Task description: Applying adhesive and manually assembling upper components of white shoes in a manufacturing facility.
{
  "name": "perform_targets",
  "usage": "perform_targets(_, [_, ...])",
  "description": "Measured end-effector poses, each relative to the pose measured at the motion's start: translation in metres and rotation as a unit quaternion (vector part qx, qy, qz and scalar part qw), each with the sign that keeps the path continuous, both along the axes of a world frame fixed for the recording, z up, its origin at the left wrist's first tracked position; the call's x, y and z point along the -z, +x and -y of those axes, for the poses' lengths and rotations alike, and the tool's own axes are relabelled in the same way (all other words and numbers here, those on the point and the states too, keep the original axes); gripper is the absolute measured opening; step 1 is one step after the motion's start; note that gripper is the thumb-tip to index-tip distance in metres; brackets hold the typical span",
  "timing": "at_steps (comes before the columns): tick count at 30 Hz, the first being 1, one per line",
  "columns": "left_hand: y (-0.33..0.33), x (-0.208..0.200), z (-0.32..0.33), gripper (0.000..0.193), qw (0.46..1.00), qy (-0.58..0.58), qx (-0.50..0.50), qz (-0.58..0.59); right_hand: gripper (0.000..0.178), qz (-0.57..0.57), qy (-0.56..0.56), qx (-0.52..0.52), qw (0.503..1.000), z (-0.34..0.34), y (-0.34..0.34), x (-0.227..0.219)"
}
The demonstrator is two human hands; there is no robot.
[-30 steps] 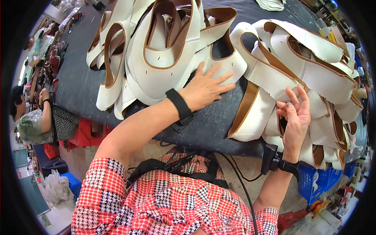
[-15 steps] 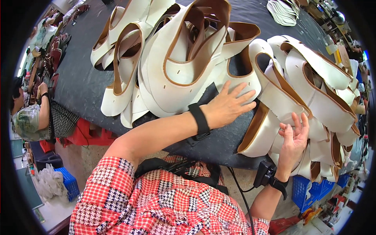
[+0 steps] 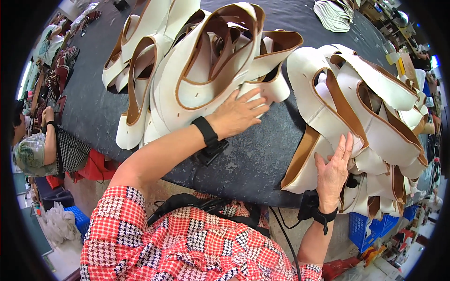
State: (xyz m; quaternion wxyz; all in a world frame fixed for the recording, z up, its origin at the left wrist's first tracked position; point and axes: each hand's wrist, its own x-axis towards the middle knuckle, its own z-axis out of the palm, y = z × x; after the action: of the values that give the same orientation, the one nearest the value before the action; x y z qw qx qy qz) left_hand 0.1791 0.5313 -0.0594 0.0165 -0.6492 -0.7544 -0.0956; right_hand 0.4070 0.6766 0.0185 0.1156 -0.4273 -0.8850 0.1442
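Note:
My left hand (image 3: 238, 114) lies flat with fingers spread on the lower edge of a big pile of white shoe uppers with tan lining (image 3: 197, 65), on a dark grey worktable (image 3: 253, 154). My right hand (image 3: 333, 172) rests open against the near side of a second pile of the same white and tan uppers (image 3: 370, 112) at the right, fingers pointing up. Neither hand grips a piece. Both wrists wear black bands.
A small stack of white flat pieces (image 3: 335, 14) lies at the table's far edge. Another person (image 3: 42, 145) sits at the left beside dark red items. Blue crates (image 3: 375, 227) stand on the floor at the lower right, under the table edge.
The view has shifted, so both piles appear nearer. My left hand stays on the left pile's edge; my right hand has flattened against the right pile.

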Motion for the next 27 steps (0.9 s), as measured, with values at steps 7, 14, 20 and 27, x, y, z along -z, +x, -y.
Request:
perform_targets(7, [-0.034,0.005,0.01,0.045,0.999,0.033,0.016,0.017,0.066,-0.009,0.025,-0.022,0.999,-0.013,0.005,0.006])
perform_targets(14, [-0.042,-0.002,0.012,0.046,0.997,0.027,-0.014,0.064,0.06,-0.011,0.054,-0.035,0.998,-0.012,0.003,0.01])
perform_targets(20, [-0.011,-0.016,0.029,0.048,0.994,0.082,0.028,0.072,0.055,-0.03,0.061,-0.035,0.997,-0.006,0.004,0.014])
perform_targets(27, [0.015,-0.038,0.049,0.057,0.954,0.177,-0.017,0.242,0.048,-0.042,0.118,-0.082,0.989,-0.012,0.008,0.017])
